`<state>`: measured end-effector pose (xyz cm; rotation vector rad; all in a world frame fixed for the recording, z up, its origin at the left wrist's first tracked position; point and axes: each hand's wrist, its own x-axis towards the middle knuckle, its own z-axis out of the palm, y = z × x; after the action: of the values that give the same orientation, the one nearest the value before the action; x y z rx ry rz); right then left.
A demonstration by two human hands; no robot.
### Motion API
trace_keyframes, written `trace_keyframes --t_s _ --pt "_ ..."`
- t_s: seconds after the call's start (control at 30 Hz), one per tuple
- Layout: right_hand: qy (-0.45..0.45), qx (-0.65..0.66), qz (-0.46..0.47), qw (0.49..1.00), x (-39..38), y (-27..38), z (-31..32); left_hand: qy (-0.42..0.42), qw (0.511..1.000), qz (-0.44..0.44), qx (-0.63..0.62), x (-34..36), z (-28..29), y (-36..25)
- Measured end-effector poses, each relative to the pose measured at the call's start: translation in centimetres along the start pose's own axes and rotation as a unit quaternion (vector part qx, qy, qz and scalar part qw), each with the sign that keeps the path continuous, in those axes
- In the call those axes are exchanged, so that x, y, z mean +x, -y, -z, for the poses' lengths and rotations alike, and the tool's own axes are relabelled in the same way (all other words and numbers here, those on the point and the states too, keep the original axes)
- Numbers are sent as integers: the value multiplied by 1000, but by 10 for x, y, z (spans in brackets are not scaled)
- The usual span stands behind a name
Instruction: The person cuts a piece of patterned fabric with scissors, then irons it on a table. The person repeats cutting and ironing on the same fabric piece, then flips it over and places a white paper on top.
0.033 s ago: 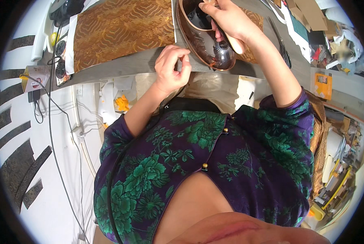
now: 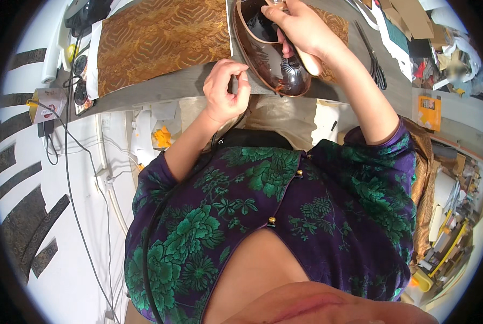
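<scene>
Head view: the right hand (image 2: 303,31) has its fingers closed around a pale handle (image 2: 310,64) over a dark, glossy vessel (image 2: 268,63), which sits at the near edge of the tabletop (image 2: 190,81). The left hand (image 2: 225,90) curls beside it; whether its fingers pinch anything cannot be told. The vessel looks hard, slick and possibly breakable, its rim likely surer purchase than its curved side; the handle seems light and stiff.
</scene>
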<state>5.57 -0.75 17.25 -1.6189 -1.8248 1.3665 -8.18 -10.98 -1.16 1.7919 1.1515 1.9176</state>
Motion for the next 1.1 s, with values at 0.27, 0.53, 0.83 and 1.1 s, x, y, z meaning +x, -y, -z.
trace_keyframes --t_s 0.27,0.53,0.83,1.1 --pt "-28 -22 42 998 -14 -10 13 16 998 22 55 28 -17 -12" --pt "6 -391 237 889 35 -62 118 270 946 66 168 50 -51 -6" --pt "-129 -527 246 803 92 -69 148 335 901 3 277 33 -52 5" --pt "-123 -524 231 811 121 -68 164 327 899 13 291 34 -50 1"
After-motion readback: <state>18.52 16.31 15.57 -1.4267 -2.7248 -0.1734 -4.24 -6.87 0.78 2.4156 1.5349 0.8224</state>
